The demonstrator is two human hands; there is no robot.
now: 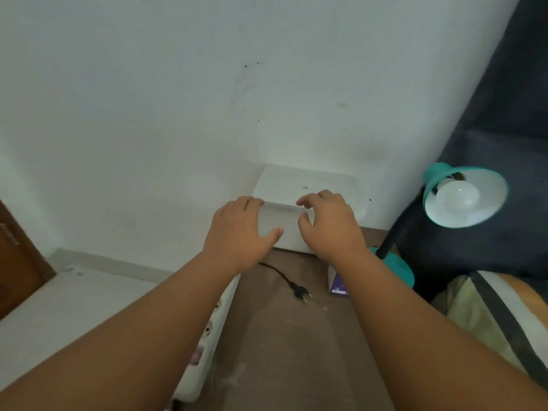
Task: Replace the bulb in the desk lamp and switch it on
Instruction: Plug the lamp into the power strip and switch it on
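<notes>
Both hands are out front, and neither one has hold of anything. Left hand [240, 229] lies spread, fingers splayed, against the front of a white box [299, 200] that stands by the wall; right hand [329, 223] hovers beside it with fingers loosely curled, thumb apart, nothing between them. Whether the right fingertips actually touch the box top, I can't tell.

Nearest the body, a white power strip [207, 336] runs along the left edge of the brown bench [281, 336]. Just past it, between the two forearms, lies the black plug [301, 292], loose on the bench, its pins pointing right and toward the camera — so the lamp isn't powered. A small purple-and-white carton [338, 283] sits tucked by the right wrist, perhaps the bulb's packaging.

Now the key relation: the teal desk lamp [462, 197] stands off to the right of both hands, its base [397, 268] just behind the right forearm, its dark neck rising up and to the right. The shade opens toward the camera, a white bulb [458, 197] seated inside. Right hand is plainly nearer; a reach up and to the right looks like the move, in line with the socket.
</notes>
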